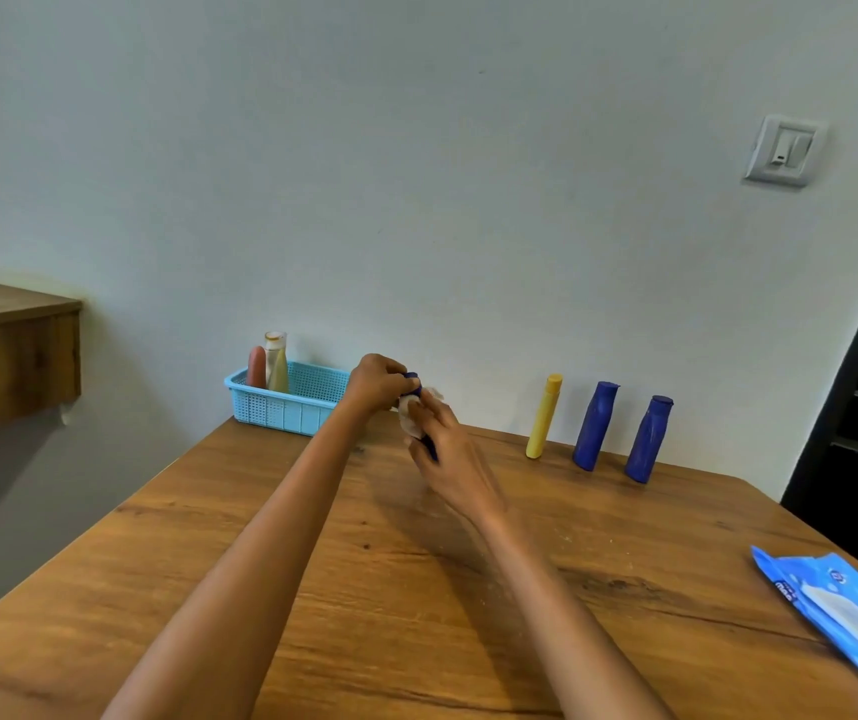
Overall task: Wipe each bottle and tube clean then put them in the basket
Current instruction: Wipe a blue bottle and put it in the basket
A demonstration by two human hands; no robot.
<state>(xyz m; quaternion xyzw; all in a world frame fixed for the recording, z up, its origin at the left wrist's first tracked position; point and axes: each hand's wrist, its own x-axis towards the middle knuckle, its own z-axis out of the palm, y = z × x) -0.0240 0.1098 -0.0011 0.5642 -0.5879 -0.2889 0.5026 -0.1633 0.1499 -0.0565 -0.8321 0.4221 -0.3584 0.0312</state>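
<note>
Fingers of left hand (376, 381) grip blue bottle (413, 381); right hand (447, 454) pinches wipe (409, 415) above wooden table (416, 589), pale wall (416, 174) behind.

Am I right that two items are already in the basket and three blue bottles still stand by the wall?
Not quite. The head view shows two blue bottles standing by the wall, beside a yellow tube. A third blue bottle is in the hands, being wiped. The basket does hold two items.
</note>
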